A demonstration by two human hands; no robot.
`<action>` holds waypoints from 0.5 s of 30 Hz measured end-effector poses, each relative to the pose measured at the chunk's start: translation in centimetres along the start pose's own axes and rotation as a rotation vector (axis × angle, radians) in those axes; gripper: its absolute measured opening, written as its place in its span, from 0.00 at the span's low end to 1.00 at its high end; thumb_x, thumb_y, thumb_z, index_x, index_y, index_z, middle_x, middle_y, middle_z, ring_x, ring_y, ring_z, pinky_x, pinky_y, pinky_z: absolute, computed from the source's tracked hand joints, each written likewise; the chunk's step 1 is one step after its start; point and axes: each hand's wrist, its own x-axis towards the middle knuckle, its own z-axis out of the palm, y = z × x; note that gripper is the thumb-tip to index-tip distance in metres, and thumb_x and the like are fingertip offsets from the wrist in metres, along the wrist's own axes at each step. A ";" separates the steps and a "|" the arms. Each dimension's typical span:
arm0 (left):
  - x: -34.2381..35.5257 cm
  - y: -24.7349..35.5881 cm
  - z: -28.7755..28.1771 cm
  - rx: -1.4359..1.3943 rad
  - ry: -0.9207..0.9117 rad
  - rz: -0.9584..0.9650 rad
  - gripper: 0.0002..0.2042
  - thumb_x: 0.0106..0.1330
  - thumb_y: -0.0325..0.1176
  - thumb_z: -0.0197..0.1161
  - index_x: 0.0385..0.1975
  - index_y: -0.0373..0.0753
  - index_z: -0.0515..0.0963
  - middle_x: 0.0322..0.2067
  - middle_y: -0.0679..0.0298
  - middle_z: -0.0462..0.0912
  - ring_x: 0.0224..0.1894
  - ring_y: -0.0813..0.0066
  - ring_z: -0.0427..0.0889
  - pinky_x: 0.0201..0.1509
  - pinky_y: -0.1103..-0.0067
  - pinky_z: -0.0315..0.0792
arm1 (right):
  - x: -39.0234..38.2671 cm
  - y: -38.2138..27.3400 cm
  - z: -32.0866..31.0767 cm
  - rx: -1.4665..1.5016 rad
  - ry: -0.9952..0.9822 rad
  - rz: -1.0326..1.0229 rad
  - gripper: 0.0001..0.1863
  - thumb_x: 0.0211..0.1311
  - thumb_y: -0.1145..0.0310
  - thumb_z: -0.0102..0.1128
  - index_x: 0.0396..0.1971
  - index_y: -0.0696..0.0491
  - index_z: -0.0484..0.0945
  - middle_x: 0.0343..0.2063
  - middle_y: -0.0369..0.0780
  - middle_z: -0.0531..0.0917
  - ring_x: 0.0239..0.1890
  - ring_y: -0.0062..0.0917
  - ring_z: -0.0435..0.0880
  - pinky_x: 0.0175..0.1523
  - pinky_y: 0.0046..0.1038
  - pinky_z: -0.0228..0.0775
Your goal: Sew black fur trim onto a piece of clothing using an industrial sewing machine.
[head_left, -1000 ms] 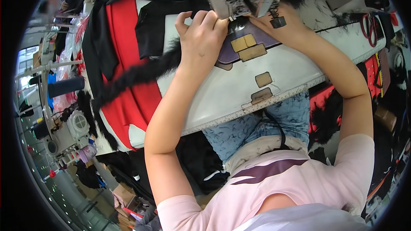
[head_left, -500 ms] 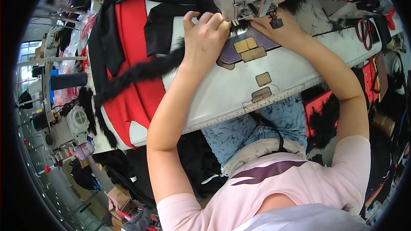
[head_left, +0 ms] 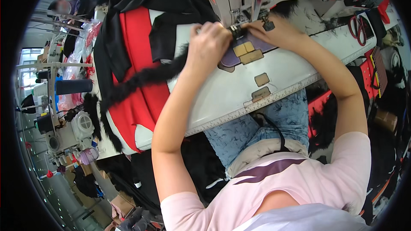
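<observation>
A black furry strip runs from the left across the red and black fabric into my left hand. That hand's fingers are curled closed on the strip, just left of the presser foot of a white sewing machine. From the other side my right hand reaches in, its fingertips drawn together at dark fur beside the foot. What lies right under the needle is mostly hidden by fingers and foot. A purple plate with tan patches sits in the white table below my hands.
A ruler tape follows the table's near edge. Red-handled scissors lie at the table's right end. On the left stand thread cones and a pale motor housing. Another person is far off at the upper left.
The whole view has shifted slightly. My left fingers are more gathered near the presser foot, and less fur shows between my hands. My right hand stays beside the foot.
</observation>
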 end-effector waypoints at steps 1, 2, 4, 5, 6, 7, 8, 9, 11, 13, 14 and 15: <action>-0.9 0.3 -0.6 -0.076 -0.016 0.031 0.06 0.57 0.31 0.68 0.33 0.43 0.79 0.34 0.69 0.77 0.41 0.71 0.78 0.48 0.70 0.67 | -0.5 -1.4 -1.3 -0.013 0.020 -0.266 0.10 0.60 0.66 0.63 0.41 0.51 0.82 0.42 0.38 0.83 0.41 0.36 0.82 0.47 0.36 0.75; -1.3 0.9 -0.8 -0.118 -0.022 0.046 0.09 0.56 0.30 0.68 0.36 0.43 0.81 0.36 0.69 0.78 0.44 0.71 0.79 0.50 0.71 0.67 | -1.4 -1.7 -2.5 -0.037 0.034 -0.521 0.10 0.59 0.67 0.64 0.41 0.50 0.82 0.44 0.35 0.82 0.43 0.35 0.81 0.49 0.36 0.74; -2.0 1.4 -1.8 -0.108 0.002 0.047 0.13 0.55 0.28 0.69 0.41 0.41 0.81 0.41 0.68 0.80 0.46 0.69 0.79 0.52 0.70 0.68 | -2.7 -0.9 -2.2 -0.010 0.045 -0.547 0.14 0.55 0.69 0.65 0.43 0.49 0.81 0.44 0.33 0.81 0.44 0.33 0.81 0.50 0.34 0.74; -2.2 1.5 -2.0 -0.113 0.000 0.047 0.13 0.55 0.28 0.69 0.41 0.41 0.81 0.41 0.68 0.80 0.46 0.69 0.79 0.52 0.70 0.68 | -3.1 -0.7 -2.3 -0.016 0.056 -0.514 0.15 0.55 0.70 0.65 0.44 0.50 0.81 0.44 0.34 0.81 0.45 0.34 0.80 0.51 0.34 0.74; -2.4 1.6 -2.1 -0.100 0.033 -0.030 0.14 0.54 0.27 0.69 0.42 0.41 0.81 0.42 0.67 0.80 0.47 0.67 0.79 0.53 0.69 0.68 | -3.5 -0.6 -2.4 -0.021 0.067 -0.481 0.16 0.54 0.71 0.65 0.44 0.51 0.80 0.43 0.35 0.81 0.45 0.34 0.80 0.51 0.34 0.73; -2.6 1.4 -2.4 -0.076 0.061 -0.105 0.16 0.53 0.26 0.69 0.43 0.40 0.81 0.44 0.66 0.80 0.47 0.66 0.79 0.54 0.69 0.68 | -3.5 -0.9 -2.3 -0.015 0.072 -0.481 0.16 0.54 0.71 0.65 0.44 0.51 0.80 0.43 0.35 0.81 0.45 0.34 0.80 0.51 0.34 0.73; -2.7 1.3 -2.6 -0.072 0.055 -0.103 0.16 0.53 0.26 0.69 0.43 0.40 0.81 0.44 0.66 0.80 0.47 0.66 0.79 0.54 0.69 0.68 | -3.5 -1.2 -2.3 -0.025 0.080 -0.478 0.17 0.53 0.72 0.65 0.45 0.52 0.80 0.44 0.36 0.81 0.46 0.35 0.80 0.51 0.34 0.73; -2.9 1.1 -2.6 -0.076 0.060 -0.108 0.16 0.53 0.25 0.68 0.44 0.40 0.80 0.45 0.65 0.80 0.47 0.65 0.79 0.54 0.69 0.68 | -3.5 -1.5 -2.5 -0.036 0.088 -0.474 0.18 0.52 0.74 0.65 0.46 0.52 0.80 0.44 0.38 0.81 0.46 0.35 0.81 0.51 0.34 0.73; -3.4 0.9 -2.6 -0.080 0.102 -0.118 0.15 0.53 0.24 0.68 0.42 0.39 0.79 0.44 0.62 0.80 0.47 0.63 0.79 0.53 0.69 0.68 | -4.7 -1.5 -4.1 -0.111 0.148 -0.460 0.18 0.52 0.75 0.64 0.46 0.52 0.80 0.44 0.39 0.80 0.47 0.36 0.80 0.52 0.34 0.73; -3.6 1.3 -2.7 -0.084 0.126 -0.219 0.14 0.53 0.25 0.69 0.40 0.39 0.79 0.43 0.62 0.80 0.46 0.63 0.79 0.51 0.68 0.68 | -7.2 0.5 -6.0 -0.232 0.239 -0.335 0.18 0.53 0.77 0.62 0.46 0.53 0.80 0.46 0.42 0.80 0.50 0.38 0.79 0.54 0.35 0.71; -3.7 1.5 -2.8 -0.086 0.151 -0.326 0.13 0.53 0.26 0.69 0.38 0.39 0.78 0.42 0.61 0.80 0.45 0.64 0.79 0.49 0.68 0.67 | -8.9 2.3 -6.9 -0.265 0.271 -0.226 0.17 0.55 0.79 0.61 0.47 0.53 0.80 0.46 0.44 0.80 0.52 0.39 0.78 0.56 0.35 0.71; -3.3 1.5 -3.0 -0.092 0.156 -0.327 0.13 0.53 0.26 0.69 0.38 0.39 0.78 0.42 0.61 0.80 0.45 0.64 0.79 0.49 0.68 0.67 | -10.4 3.8 -8.1 -0.234 0.365 -0.109 0.16 0.57 0.79 0.60 0.47 0.54 0.80 0.47 0.44 0.80 0.53 0.39 0.78 0.57 0.35 0.70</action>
